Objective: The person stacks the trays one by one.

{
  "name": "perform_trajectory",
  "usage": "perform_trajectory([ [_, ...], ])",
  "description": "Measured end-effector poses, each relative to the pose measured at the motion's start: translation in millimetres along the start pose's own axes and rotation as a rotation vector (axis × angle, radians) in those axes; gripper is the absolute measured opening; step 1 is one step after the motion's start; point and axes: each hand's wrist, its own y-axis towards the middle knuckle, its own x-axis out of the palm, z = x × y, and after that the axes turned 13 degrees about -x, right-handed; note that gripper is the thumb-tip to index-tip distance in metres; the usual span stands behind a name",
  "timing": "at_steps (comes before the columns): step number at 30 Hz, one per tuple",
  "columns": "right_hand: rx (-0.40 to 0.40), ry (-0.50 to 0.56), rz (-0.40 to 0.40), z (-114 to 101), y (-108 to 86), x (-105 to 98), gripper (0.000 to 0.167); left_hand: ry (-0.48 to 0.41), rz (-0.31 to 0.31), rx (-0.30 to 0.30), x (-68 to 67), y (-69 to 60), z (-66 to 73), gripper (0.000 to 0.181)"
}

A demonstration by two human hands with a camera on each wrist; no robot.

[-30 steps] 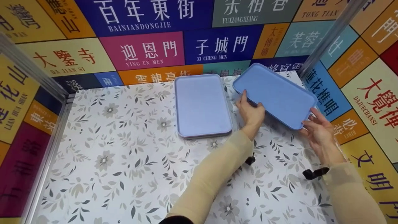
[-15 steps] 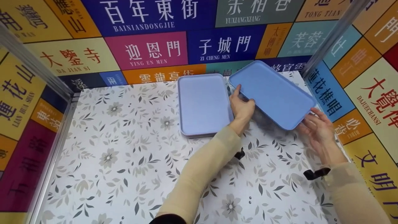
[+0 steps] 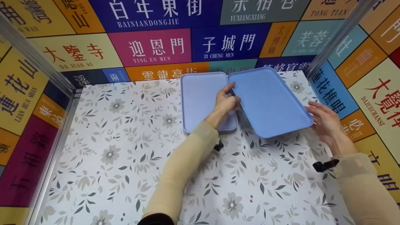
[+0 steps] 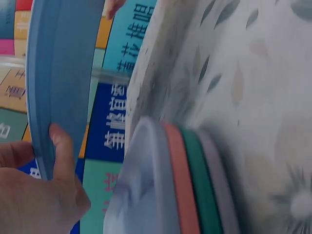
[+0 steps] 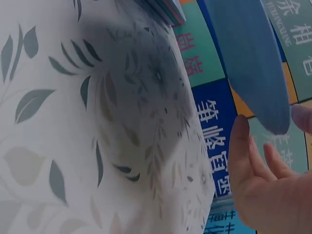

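Note:
A blue rectangular tray [image 3: 265,103] is held tilted above the right side of the table. My left hand [image 3: 225,101] pinches its left edge between thumb and fingers, as the left wrist view also shows for that tray [image 4: 63,73]. By the opposite edge is my right hand [image 3: 328,120]; in the right wrist view its thumb and fingers [image 5: 239,141] are spread around the corner of the blue tray [image 5: 258,73], with a gap visible on the finger side. Beneath my left hand lies a pale lavender-blue tray [image 3: 203,97], the top of a stack.
The left wrist view shows coral [image 4: 178,180], green [image 4: 200,183] and mauve [image 4: 220,187] trays stacked beneath the pale one. A floral cloth [image 3: 125,168] covers the table. Colourful lettered panels [image 3: 150,47] wall its back and sides, with metal posts [image 3: 334,34] at the corners.
The blue tray has swung left and turned straighter, its left edge now beside the stack. My left hand has moved left over the stack, while the right hand's fingers have loosened from the tray.

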Motion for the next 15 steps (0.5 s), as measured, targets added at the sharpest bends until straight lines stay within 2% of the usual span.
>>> perform_trajectory([
  [2, -0.013, -0.048, -0.064, 1.8, 4.2, 9.0, 0.024, 0.027, -0.042, -0.015, -13.8, 2.3, 4.8, 0.080],
  [7, -0.082, -0.081, -0.207, 10.3, 13.5, 30.4, 0.031, 0.087, -0.123, -0.032, -40.7, 7.3, 13.0, 0.081],
  [11, -0.153, -0.099, -0.328, 20.0, 17.8, 42.1, 0.046, 0.145, -0.170, -0.047, -58.7, 6.5, 17.9, 0.081],
  [15, -0.187, -0.168, -0.418, 29.2, 18.7, 49.5, 0.056, 0.165, -0.202, -0.052, -74.9, 4.5, 23.9, 0.079],
])
